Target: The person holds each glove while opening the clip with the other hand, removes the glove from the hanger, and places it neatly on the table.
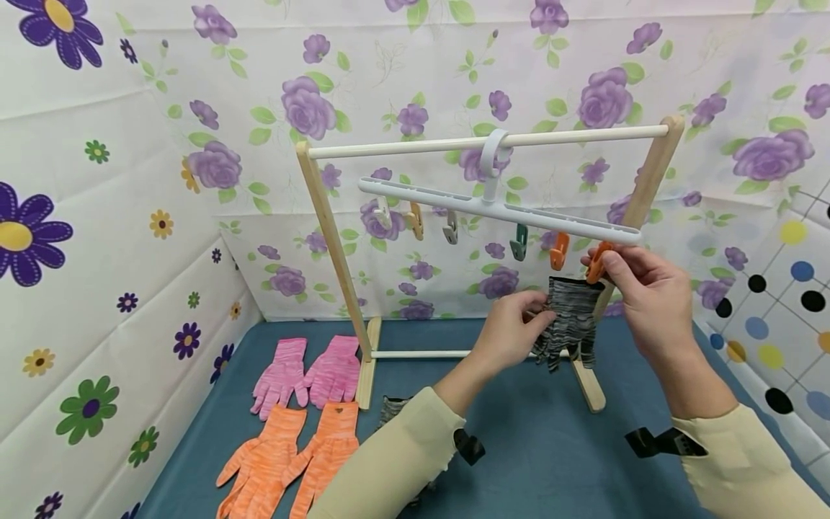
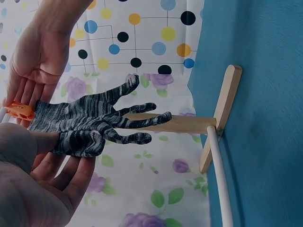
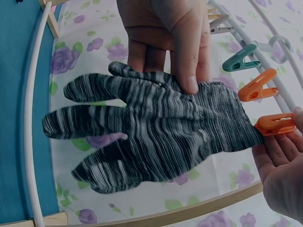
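Note:
A black-and-grey striped knit glove [image 1: 572, 317] hangs with its cuff up and fingers down below the right end of a white clip hanger [image 1: 447, 197]. My left hand [image 1: 509, 330] pinches the glove's side between thumb and fingers, close to the cuff in the right wrist view. With my right hand [image 1: 658, 299] I pinch the outermost orange clip [image 1: 597, 264], whose tip meets a corner of the cuff [image 3: 232, 118]. Another orange clip [image 1: 559, 251] and a green clip [image 1: 518, 242] hang beside it with nothing in them.
The hanger hooks over the top bar [image 1: 402, 147] of a wooden rack. White, tan and grey clips [image 1: 450, 228] hang along its left half. Pink gloves [image 1: 332, 371] and orange gloves [image 1: 266, 454] lie on the blue table at left; another striped glove [image 1: 393, 408] is partly behind my left sleeve.

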Motion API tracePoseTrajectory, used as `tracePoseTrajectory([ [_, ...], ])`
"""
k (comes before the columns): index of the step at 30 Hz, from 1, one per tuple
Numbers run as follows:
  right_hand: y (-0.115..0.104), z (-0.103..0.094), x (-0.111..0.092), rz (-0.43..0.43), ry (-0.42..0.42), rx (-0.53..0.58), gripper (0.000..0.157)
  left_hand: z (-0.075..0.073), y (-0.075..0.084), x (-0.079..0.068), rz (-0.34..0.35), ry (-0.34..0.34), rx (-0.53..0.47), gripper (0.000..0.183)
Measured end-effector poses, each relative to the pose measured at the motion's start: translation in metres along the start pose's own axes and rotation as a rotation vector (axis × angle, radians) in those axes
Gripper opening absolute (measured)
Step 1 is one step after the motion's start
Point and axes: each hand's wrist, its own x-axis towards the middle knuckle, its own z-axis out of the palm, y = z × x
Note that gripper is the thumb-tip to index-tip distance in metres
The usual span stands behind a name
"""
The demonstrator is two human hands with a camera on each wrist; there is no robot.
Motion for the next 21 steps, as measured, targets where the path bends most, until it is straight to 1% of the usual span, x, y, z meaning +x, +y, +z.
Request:
tracePoseTrajectory([
  [8,0.001,0.0,0.002,-0.01,-0.014,0.029,0.034,-0.01,-0.007,-0.01,-0.023,0.011,0.014,0.036],
  [14,0.002,0.0,0.002,-0.016,-0.031,0.051,0.035,-0.019,-0.012,-0.018,-0.053,0.013,-0.02,0.037],
  [21,0.003,0.0,0.001,-0.009,-0.028,0.083,0.037,-0.028,-0.017,-0.026,-0.082,0.026,-0.06,0.037],
])
